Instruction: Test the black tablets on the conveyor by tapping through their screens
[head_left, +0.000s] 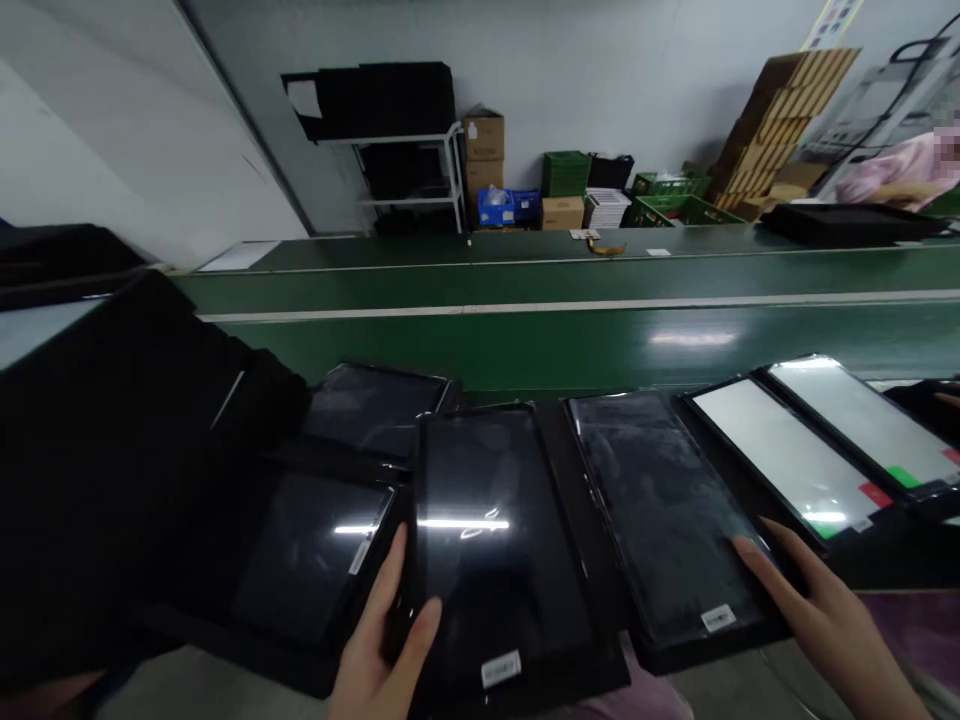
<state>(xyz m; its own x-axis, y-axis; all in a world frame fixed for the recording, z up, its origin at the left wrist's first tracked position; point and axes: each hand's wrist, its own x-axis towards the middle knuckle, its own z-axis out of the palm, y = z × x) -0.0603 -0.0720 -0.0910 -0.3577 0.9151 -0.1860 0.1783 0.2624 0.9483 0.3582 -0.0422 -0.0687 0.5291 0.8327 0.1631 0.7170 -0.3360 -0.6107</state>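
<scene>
My left hand (384,635) holds the left edge of a dark tablet (499,530), its thumb over the lower left rim. That tablet has a glossy screen with a white label (501,668) at the bottom, and a black tray lies under it. To the right is a second dark tablet (664,510), also with a small label near its lower edge. My right hand (814,600) grips its lower right edge, the thumb on the glass and the other fingers at the rim.
More dark tablets (375,410) lie to the left beside a tall stack of black trays (127,480). At the right are white-faced panels (787,450) with red and green tabs. A green conveyor (525,345) runs behind; a co-worker's pink sleeve (881,180) shows at the far right.
</scene>
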